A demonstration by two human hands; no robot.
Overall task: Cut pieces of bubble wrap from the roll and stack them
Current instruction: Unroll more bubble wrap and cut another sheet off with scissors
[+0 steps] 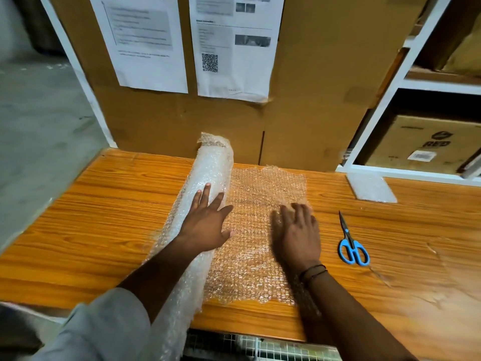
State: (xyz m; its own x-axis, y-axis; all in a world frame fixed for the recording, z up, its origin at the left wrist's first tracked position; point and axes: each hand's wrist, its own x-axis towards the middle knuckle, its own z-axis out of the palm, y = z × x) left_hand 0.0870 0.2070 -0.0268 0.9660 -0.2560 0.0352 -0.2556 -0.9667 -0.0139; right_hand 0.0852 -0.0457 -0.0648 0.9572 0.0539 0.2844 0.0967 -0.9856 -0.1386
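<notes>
Evidently the roll (208, 178) is pinned by the left hand (205, 220), fingers spread; unrolled sheet (260, 194) flattened by the right hand (296, 230), fingers together, for cutting; scissors (351, 243) untouched nearby.

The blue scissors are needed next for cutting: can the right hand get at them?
Probably yes: the blue scissors lie on the table right of the right hand, which rests open on the bubble wrap; nothing lies between them.
</notes>
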